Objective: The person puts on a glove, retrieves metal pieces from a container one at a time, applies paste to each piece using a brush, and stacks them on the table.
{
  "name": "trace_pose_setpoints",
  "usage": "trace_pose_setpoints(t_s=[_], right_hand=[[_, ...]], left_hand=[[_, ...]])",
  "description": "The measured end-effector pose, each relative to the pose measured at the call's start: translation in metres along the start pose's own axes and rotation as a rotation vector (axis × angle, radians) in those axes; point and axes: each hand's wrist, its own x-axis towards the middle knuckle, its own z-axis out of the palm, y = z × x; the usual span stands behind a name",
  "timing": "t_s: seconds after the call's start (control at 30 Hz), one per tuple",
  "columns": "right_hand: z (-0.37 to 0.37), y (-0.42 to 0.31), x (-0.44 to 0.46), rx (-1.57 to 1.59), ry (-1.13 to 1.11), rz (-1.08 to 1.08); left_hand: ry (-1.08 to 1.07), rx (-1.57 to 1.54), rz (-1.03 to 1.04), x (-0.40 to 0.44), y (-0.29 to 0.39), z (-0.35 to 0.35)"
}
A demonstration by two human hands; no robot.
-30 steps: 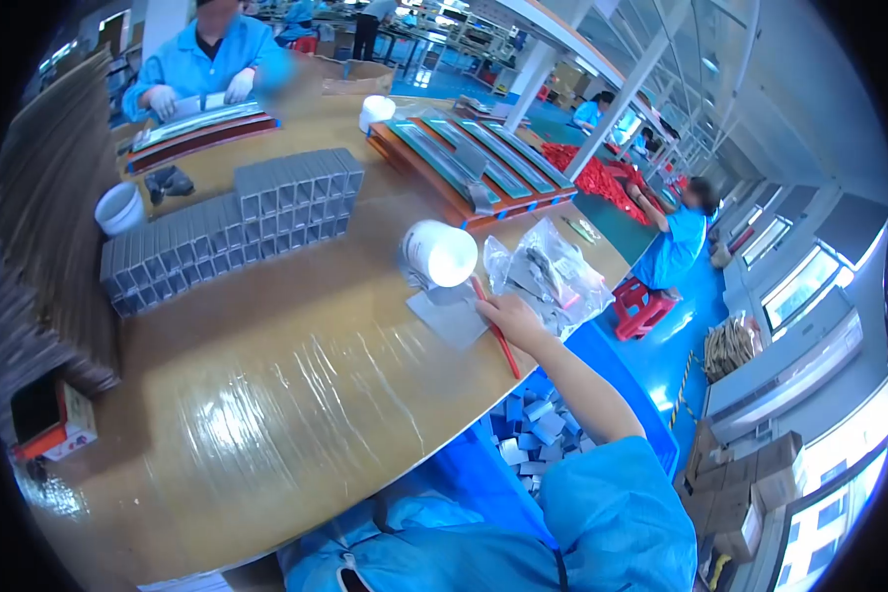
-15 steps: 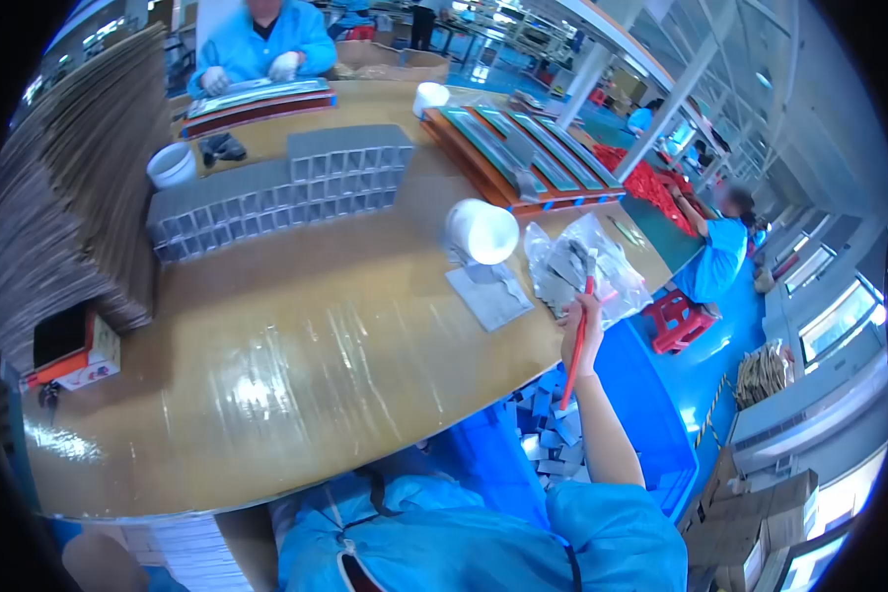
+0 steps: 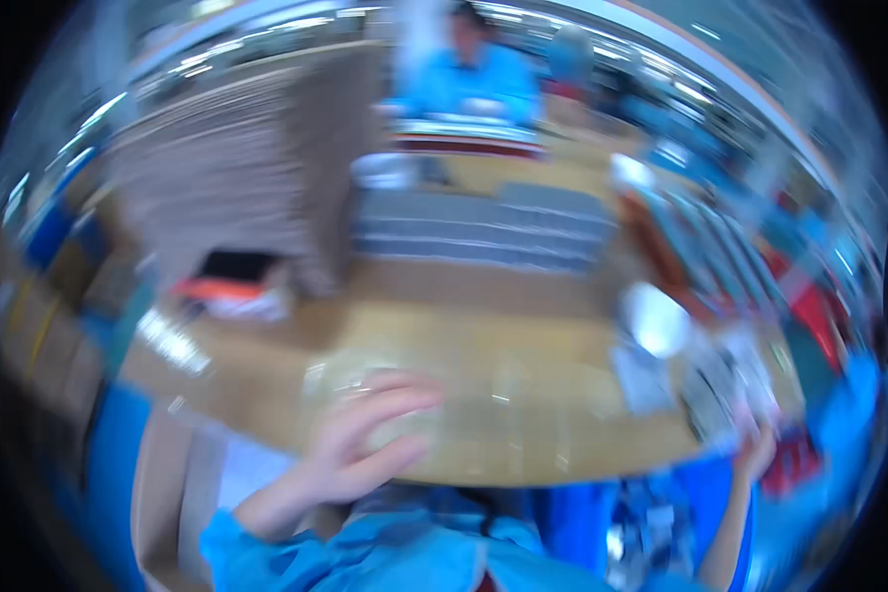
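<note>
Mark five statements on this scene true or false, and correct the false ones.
1. The left hand is open, thumb apart from the fingers. True.
2. The right hand is near the plastic bag. True.
3. The cardboard stack rises higher than the grey blocks. True.
4. The grey blocks lie scattered. False: they stand in rows.
5. The blue bin sits on the table. False: the bin is below the front edge.

Left hand [image 3: 370, 439] blurred, right hand [image 3: 757, 454] smeared, grip unclear

Bright scene, heavily motion-blurred.
Sideways smearing softens everything; white glare patches the left of the tabletop [image 3: 464, 335], and wide-angle distortion bows edges toward black corners.
</note>
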Motion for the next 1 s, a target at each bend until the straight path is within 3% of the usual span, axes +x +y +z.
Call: trace_pose_setpoints(t_s=[0.03, 0.07, 0.1, 0.17, 0.2, 0.27, 0.33, 0.4, 0.47, 0.5, 0.6, 0.77, 0.97, 1.0], right_hand=[[-0.007, 0.016, 0.017, 0.118, -0.102, 0.069], [0.0, 0.021, 0.016, -0.419, -0.135, -0.325], [0.016, 0.023, 0.011, -0.938, -0.104, -0.762], [0.052, 0.019, -0.001, -0.948, -0.255, -0.859], [0.06, 0.039, 0.006, -0.782, -0.217, -0.68], [0.058, 0.039, 0.016, -0.245, -0.22, 0.01], [0.079, 0.029, 0.015, 0.29, -0.118, 0.007], [0.043, 0.03, 0.038, 0.255, -0.086, 0.081], [0.029, 0.008, 0.036, -0.684, -0.07, -0.127], [0.025, -0.013, 0.032, -1.22, -0.281, -0.592], [0.02, -0.032, 0.02, -1.365, -0.314, -0.724], [0.024, -0.031, 0.025, -1.496, -0.427, -0.706], [0.025, -0.017, 0.05, -1.514, -0.471, -0.774], [0.028, -0.02, 0.053, -1.475, -0.4, -0.682]], left_hand=[[0.045, -0.041, -0.174, -0.02, -0.02, 0.006], [0.128, -0.026, -0.365, -0.044, -0.025, 0.013], [0.191, -0.009, -0.423, -0.068, -0.04, 0.016], [0.209, -0.054, -0.676, -0.107, -0.051, 0.021], [0.197, -0.058, -0.679, -0.117, -0.046, 0.024], [0.269, -0.013, -0.747, -0.126, -0.04, 0.032], [0.301, -0.012, -0.805, -0.123, -0.038, 0.039], [0.306, -0.056, -0.71, -0.112, -0.045, 0.047], [0.222, -0.137, -0.663, -0.112, -0.076, 0.05], [0.064, -0.094, -0.589, -0.108, -0.095, 0.048], [-0.28, 0.084, -0.372, -0.095, -0.125, 0.042], [-0.251, -0.053, -0.33, -0.024, -0.081, 0.094], [-0.331, -0.06, -0.28, -0.001, -0.09, 0.116], [-0.328, -0.06, -0.307, 0.0, -0.093, 0.116]])
